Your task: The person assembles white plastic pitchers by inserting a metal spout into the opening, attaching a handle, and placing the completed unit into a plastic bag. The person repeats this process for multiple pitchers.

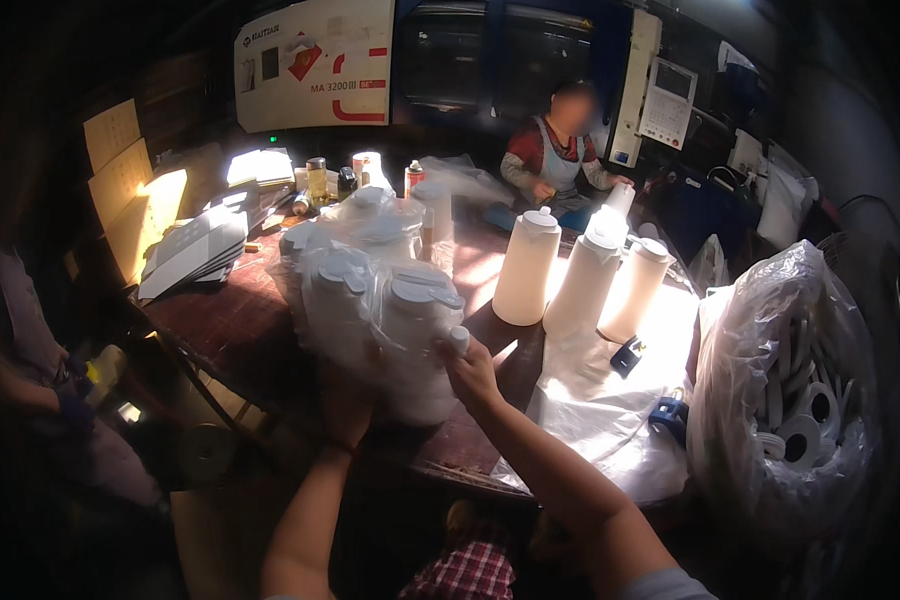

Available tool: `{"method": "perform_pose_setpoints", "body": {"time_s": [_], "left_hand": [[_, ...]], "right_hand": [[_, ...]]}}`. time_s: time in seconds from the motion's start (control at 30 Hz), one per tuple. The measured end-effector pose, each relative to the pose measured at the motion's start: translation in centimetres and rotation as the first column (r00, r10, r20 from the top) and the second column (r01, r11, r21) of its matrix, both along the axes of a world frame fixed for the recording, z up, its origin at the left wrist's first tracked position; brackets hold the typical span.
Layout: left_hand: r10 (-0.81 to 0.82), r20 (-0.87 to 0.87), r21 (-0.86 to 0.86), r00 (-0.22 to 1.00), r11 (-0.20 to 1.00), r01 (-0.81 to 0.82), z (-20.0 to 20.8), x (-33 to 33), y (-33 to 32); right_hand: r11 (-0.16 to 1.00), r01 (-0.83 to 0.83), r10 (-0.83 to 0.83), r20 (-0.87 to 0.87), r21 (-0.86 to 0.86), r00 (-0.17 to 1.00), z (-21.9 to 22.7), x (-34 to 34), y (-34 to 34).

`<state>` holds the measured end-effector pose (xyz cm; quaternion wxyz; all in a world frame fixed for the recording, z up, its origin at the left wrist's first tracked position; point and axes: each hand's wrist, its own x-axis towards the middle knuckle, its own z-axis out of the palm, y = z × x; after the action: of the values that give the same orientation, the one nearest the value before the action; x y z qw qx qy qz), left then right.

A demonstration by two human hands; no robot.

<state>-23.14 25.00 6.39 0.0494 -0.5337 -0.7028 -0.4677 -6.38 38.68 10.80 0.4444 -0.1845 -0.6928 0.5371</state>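
Note:
Several white plastic jugs with lids, wrapped in clear plastic bags, stand in a cluster on the left and middle of the dark red table. My right hand (473, 374) is closed at the right side of the nearest white jug (422, 335), around what looks like its handle; a rounded white end (459, 338) sticks up above the fingers. Low at the left of that jug is my left hand (349, 402), dark and blurred, its fingers hidden. A neighbouring bagged jug (338, 305) stands just beyond it.
Unbagged jugs (527, 270) stand at the right beside a clear plastic sheet (610, 425) and a blue tape dispenser (669, 417). A big clear bag (730, 370) of white parts is at the right edge. Across the table sits a co-worker (560, 160). Grey cards (200, 245) lie left.

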Motion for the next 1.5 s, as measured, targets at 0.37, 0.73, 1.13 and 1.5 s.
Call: {"method": "perform_pose_setpoints", "body": {"time_s": [0.37, 0.73, 1.13, 1.5], "left_hand": [[0.2, 0.024, 0.095, 0.979, 0.975, -0.202, -5.9, -5.6, 2.4], [0.321, 0.063, 0.101, 0.945, 0.94, -0.326, -11.0, -7.6, 2.9], [-0.243, 0.443, 0.261, 0.863, 0.956, 0.136, -1.8, 18.1, -7.5], [-0.563, 0.444, 0.027, 0.697, 0.786, 0.617, -1.5, 25.1, -10.3]], "right_hand": [[0.914, -0.396, 0.374, 0.198, 0.09, 0.906, 3.0, -1.9, 10.2], [0.637, 0.341, -0.675, 0.287, 0.692, 0.679, 5.6, 3.7, 24.6], [0.93, 0.129, -0.242, -0.309, -0.345, 0.92, 1.6, 25.4, -9.8], [0.628, 0.269, -0.263, 0.126, -0.731, 0.957, -7.8, 50.4, -33.6]]}}
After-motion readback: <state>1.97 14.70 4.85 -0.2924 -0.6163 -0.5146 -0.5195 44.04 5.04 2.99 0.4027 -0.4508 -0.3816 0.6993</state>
